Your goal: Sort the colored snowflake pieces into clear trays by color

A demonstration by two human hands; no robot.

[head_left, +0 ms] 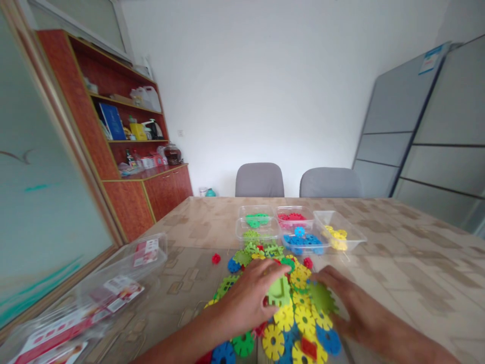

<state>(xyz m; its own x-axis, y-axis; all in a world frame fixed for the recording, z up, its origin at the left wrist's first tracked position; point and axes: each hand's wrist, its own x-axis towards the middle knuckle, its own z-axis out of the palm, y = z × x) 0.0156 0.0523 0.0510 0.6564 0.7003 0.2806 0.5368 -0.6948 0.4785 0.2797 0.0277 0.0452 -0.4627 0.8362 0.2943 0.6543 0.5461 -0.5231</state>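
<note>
A heap of plastic gear-shaped pieces [295, 323] in yellow, green, blue and red lies on the table [397, 273] in front of me. My left hand [248, 298] rests on the heap with its fingers curled round a light green square piece [279, 292]. My right hand [350, 303] lies on the heap's right side, fingers closed on a darker green gear piece [322, 298]. Beyond the heap stand clear tubs: one with dark green pieces [256, 216], one with light green pieces [257, 232], one with red pieces [294, 217], one with blue pieces [305, 243], one with yellow pieces [339, 233].
A clear lidded box with red-and-white labels [113, 288] lies at the table's left edge. A single red piece [215, 259] sits apart. Two grey chairs [259, 179] stand at the far side. A red-brown shelf cabinet [125, 146] is at left, grey panels [424, 136] at right.
</note>
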